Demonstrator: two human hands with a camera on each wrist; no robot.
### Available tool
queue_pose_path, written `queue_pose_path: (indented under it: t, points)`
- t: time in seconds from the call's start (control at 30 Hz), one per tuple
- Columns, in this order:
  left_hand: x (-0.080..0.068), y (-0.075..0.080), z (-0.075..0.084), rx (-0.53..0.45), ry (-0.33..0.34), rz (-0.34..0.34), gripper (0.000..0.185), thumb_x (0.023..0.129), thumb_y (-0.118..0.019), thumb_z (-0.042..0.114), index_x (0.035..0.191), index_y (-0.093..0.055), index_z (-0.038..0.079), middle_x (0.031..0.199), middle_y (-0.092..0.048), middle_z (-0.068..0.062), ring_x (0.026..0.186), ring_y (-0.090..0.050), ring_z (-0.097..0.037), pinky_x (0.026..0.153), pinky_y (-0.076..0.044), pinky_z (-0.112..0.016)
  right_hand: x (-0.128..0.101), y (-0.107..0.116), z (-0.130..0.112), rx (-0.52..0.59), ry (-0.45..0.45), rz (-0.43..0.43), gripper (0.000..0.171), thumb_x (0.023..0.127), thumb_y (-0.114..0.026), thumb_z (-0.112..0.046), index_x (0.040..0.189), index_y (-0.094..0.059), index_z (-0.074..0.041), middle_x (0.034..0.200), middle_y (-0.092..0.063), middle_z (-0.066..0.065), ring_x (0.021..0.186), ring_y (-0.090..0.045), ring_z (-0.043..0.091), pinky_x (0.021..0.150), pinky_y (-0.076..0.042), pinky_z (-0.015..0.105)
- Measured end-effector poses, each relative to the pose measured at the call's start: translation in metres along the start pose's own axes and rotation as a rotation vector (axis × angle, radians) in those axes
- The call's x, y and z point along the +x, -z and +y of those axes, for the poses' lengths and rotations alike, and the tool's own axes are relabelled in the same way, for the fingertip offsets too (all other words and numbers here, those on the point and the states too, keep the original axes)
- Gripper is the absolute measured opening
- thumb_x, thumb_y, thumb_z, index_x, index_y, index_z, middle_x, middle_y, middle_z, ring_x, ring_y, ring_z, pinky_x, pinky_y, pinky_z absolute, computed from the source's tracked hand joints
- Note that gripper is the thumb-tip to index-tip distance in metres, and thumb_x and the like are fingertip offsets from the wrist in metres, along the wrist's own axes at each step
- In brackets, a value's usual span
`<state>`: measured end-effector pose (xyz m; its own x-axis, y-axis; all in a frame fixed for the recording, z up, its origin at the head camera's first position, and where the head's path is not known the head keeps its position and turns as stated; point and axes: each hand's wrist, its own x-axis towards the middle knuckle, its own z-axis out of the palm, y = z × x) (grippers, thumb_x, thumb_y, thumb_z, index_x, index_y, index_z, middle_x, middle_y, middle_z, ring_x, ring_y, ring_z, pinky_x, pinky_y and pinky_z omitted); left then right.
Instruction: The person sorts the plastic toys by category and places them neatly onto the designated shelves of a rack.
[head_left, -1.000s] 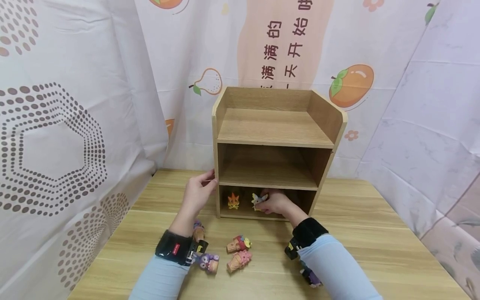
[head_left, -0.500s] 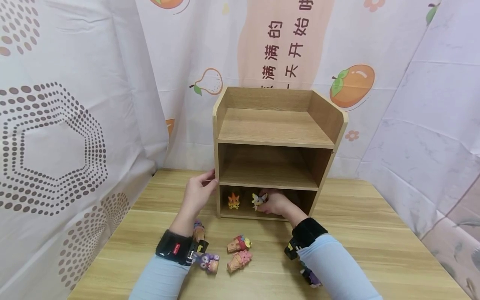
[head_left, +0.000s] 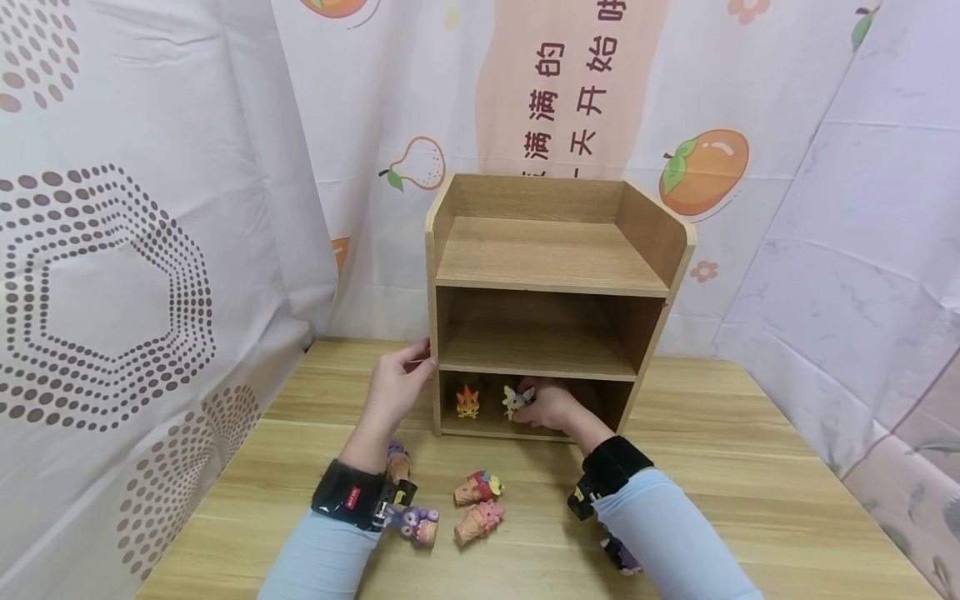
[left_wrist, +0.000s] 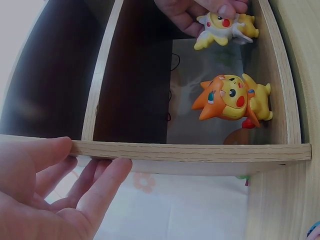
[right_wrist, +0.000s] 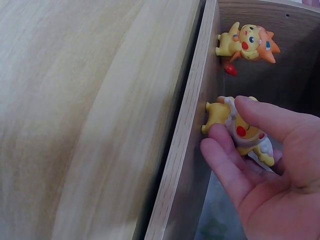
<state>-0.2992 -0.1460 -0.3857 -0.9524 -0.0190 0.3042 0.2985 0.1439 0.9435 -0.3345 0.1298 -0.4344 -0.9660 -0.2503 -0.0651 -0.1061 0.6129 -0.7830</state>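
Right wrist view shows our right hand (right_wrist: pixel 260 165) pinching a small yellow-and-white figurine (right_wrist: pixel 240 131) between the thumb and the fingers. The figurine stands in the bottom compartment of the wooden shelf unit (head_left: pixel 551 258), just beside an orange-maned figurine (head_left: pixel 467 402) that stands free; we judge that we hold it to set it upright next to that one. Our left hand (head_left: pixel 395 385) lies with nearly straight fingers against the left side panel of the unit, near its front edge; it grips nothing, and it seems to steady the unit. So we count two figurines inside the unit. On the wooden table (head_left: pixel 750 467), in front of the unit, lie two pink ice-cream-cone toys (head_left: pixel 477 504), close together. A purple toy (head_left: pixel 416 523) lies beside our left wrist, another small toy (head_left: pixel 397 461) is partly hidden behind that wrist, and a dark purple toy (head_left: pixel 621 554) shows under our right sleeve.
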Motion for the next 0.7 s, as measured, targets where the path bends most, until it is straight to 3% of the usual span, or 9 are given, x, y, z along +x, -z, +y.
queue_pose_path:
  t: [0.7]
  points:
    - [-0.0010,-0.0006,0.0008,-0.002,0.010,0.007,0.040,0.099,-0.066,0.007,0.139,-0.061,0.003,0.127,-0.067,-0.020,0.109,-0.067,-0.032,0.086,-0.059,-0.046,-0.0012,0.0033,0.0023,-0.078,0.016,0.004,0.051,0.083,-0.083,-0.009,0.125,-0.059,0.003,0.110,-0.063,0.013,0.075,-0.065,0.019,0.067,-0.058,0.035]
